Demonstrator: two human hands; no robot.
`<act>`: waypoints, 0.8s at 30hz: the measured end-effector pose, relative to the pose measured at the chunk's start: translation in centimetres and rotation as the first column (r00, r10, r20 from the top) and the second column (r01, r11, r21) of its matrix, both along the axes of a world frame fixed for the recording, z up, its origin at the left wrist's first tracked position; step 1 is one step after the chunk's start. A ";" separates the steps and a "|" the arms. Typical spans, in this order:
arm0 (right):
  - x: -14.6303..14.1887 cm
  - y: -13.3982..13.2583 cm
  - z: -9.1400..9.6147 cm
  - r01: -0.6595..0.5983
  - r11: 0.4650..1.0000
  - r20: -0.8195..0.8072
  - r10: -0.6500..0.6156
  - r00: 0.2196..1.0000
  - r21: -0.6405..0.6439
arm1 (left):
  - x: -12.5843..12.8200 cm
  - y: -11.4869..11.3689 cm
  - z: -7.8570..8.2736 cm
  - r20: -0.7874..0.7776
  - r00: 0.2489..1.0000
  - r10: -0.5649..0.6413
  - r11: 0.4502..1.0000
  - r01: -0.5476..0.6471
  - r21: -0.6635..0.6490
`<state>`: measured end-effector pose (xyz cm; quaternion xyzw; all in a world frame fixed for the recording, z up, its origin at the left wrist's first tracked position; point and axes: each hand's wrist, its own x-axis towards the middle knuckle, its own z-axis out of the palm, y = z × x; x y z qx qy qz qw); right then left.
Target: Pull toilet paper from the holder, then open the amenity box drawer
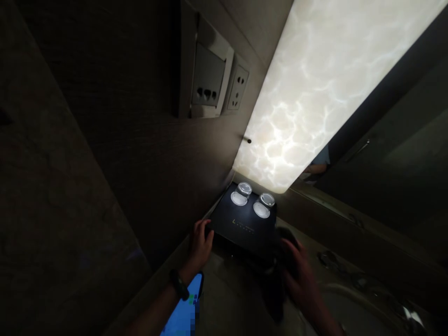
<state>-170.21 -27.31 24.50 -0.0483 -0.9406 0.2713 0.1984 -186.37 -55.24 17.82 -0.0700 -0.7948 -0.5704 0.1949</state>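
A black box sits in the countertop's corner, gold lettering facing the person, long axis unclear. Smooth-topped, it bears two clear glasses on white discs. One "L" reads; the rest is too small. The left hand, loosely bent, meets its near-left corner, grip uncertain; the blurred right hand curls around an unidentifiable dark item.

Black box, flat and square-cornered, lying level on the counter, tucked into the corner along the wall; near side lost in shadow. On the top, gold lettering, with one larger L at its left end. Toward the back, side by side and apart, two clear glasses on round white discs. At the near left corner, fingers of the left hand. In the right hand, a dark thing, blurred, partly hanging down, too dim to identify.
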 end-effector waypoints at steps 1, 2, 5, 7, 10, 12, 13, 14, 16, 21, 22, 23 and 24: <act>-3.6 -0.4 0.9 -0.024 1.000 0.044 0.023 0.999 0.016 | -0.2 0.0 -0.1 0.007 1.000 0.004 1.000 -0.004 0.002; -7.1 -1.5 1.4 -0.066 0.997 0.140 0.059 0.988 0.042 | -0.4 0.0 -0.1 0.017 1.000 0.010 1.000 -0.010 -0.001; -15.4 -7.5 1.5 -0.319 0.941 0.325 0.267 0.907 0.116 | -1.0 0.2 0.0 0.047 0.999 0.025 0.999 -0.022 -0.049; -18.0 -11.2 1.0 -0.447 0.887 0.314 0.394 0.864 0.116 | -1.1 0.4 -0.1 0.059 0.998 0.023 0.996 -0.017 -0.092; -17.0 -11.4 0.5 -0.553 0.832 0.288 0.523 0.802 0.029 | -0.5 0.7 -0.3 0.073 0.997 0.018 0.990 -0.007 -0.142; -14.2 -7.7 0.3 -0.604 0.797 0.260 0.588 0.765 -0.027 | 0.0 0.8 -0.3 0.074 0.997 -0.002 0.989 0.013 -0.150; -12.7 -5.5 0.2 -0.604 0.796 0.249 0.593 0.766 -0.039 | 0.2 0.9 -0.3 0.075 0.997 -0.017 0.989 0.028 -0.147; -11.3 -3.5 0.1 -0.579 0.814 0.243 0.569 0.785 -0.036 | 0.4 1.1 -0.4 0.077 0.997 -0.030 0.989 0.041 -0.141; -9.7 -1.3 0.1 -0.493 0.870 0.244 0.476 0.845 0.013 | 0.5 1.5 -0.5 0.079 0.996 -0.038 0.991 0.048 -0.125; -14.3 -7.0 1.1 -0.386 0.905 0.303 0.323 0.897 0.178 | -0.2 2.8 -0.7 0.117 0.993 0.026 0.995 -0.015 -0.095; -15.5 -8.4 1.8 -0.390 0.902 0.319 0.320 0.892 0.187 | -0.5 2.8 -0.7 0.136 0.990 0.029 0.996 -0.016 -0.092; -16.2 -9.4 2.6 -0.395 0.899 0.336 0.318 0.887 0.192 | -0.7 2.7 -0.5 0.157 0.987 0.025 0.996 -0.011 -0.092; -16.1 -9.7 3.5 -0.399 0.896 0.352 0.316 0.881 0.195 | -1.0 2.4 -0.2 0.181 0.983 0.024 0.996 -0.007 -0.093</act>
